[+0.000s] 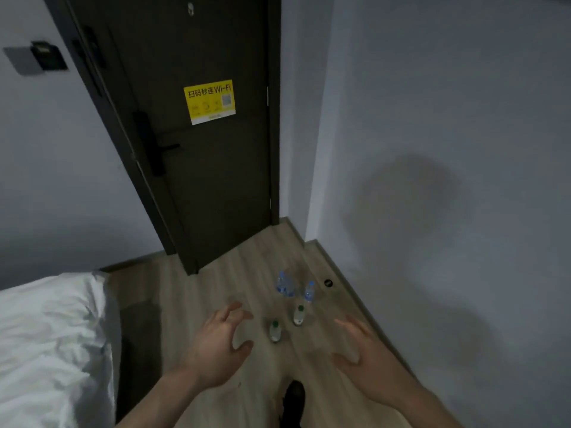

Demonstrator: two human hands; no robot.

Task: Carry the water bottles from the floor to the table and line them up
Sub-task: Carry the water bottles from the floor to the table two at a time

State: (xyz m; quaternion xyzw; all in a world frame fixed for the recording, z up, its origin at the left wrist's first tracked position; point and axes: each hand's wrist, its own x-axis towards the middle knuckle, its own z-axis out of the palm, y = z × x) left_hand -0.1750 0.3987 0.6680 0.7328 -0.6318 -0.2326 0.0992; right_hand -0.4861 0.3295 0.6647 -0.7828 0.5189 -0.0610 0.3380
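Observation:
Several small water bottles stand upright on the wooden floor (216, 288) near the door. Two have white labels and green caps: one (274, 331) nearest me, another (298, 315) just behind it to the right. Behind them stand blue-labelled bottles, a pair (285, 283) close together and a single one (309, 291) to the right. My left hand (217, 347) hovers left of the nearest bottle, fingers spread and curled, holding nothing. My right hand (367, 356) hovers to the right of the bottles, open and empty. No table is in view.
A dark closed door (197, 168) with a yellow Wi-Fi sticker (210, 101) stands ahead. A bed with white sheets (49, 341) fills the lower left. Grey walls close in on the right; a round floor stop (328, 283) sits by the skirting. My dark shoe (293, 400) shows below.

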